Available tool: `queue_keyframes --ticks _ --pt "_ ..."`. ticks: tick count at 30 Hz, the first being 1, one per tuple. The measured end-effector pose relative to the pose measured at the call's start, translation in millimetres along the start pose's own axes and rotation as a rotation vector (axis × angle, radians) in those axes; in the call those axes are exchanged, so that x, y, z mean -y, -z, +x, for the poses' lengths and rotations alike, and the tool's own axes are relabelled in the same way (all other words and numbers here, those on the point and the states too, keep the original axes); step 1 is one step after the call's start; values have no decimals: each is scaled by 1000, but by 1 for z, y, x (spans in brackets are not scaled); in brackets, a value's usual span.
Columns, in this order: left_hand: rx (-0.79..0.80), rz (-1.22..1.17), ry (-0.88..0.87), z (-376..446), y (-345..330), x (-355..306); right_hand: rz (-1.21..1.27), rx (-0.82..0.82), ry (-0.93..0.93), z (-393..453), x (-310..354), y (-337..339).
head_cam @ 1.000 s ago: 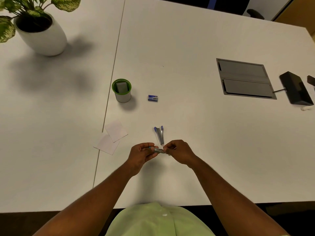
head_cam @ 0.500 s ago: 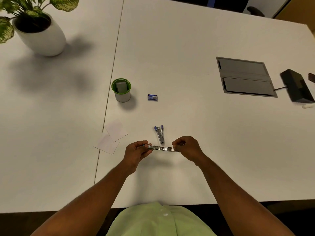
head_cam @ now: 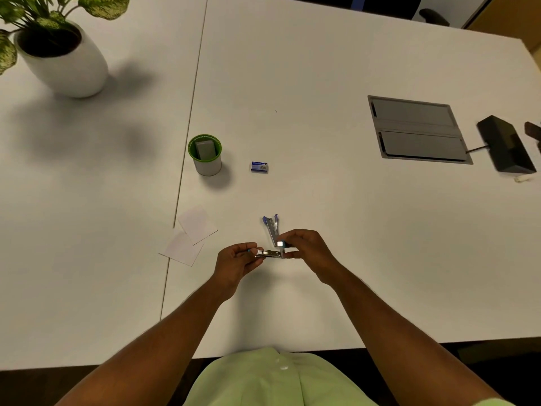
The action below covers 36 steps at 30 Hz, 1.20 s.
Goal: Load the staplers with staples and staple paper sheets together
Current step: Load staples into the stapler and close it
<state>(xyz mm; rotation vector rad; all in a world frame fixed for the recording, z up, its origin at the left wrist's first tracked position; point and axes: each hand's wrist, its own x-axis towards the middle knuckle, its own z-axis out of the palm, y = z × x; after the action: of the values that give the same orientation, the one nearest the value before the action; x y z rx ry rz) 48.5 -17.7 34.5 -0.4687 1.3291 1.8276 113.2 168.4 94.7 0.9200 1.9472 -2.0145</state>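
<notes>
Two hands share one small metal stapler point(head_cam: 270, 254) just above the white table point(head_cam: 322, 200): my left hand point(head_cam: 237, 259) grips its rear to steady it, my right hand point(head_cam: 307, 247) pinches its front, seemingly for loading; staple box point(head_cam: 259, 167) lies well beyond

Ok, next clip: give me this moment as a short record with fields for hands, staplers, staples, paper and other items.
left hand: left hand grips one end of a small metal stapler above the table
right hand: right hand pinches the other end, where a small shiny piece shows
second stapler: blue stapler lies on the table just beyond the hands
staples: staple box lies shut, right of the green cup
paper: two paper sheets overlap, left of the hands
other: potted plant far left; grey panel far right
</notes>
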Motion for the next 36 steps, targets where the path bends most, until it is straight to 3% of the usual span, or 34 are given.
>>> queue_keyframes --ticks 2,7,14,23,36 --pt "1 -1 7 -1 -1 -1 29 19 -10 0 1 -2" --pt "21 50 18 -6 -4 -3 -236 -51 81 3 -10 -9" --pt "34 -106 95 -10 -10 -9 -149 -41 52 4 -19 -4" --pt "109 7 -9 -10 -15 -9 -68 51 -87 3 -22 3" --pt "126 27 48 -3 -13 -5 -154 -94 -105 12 -27 -4"
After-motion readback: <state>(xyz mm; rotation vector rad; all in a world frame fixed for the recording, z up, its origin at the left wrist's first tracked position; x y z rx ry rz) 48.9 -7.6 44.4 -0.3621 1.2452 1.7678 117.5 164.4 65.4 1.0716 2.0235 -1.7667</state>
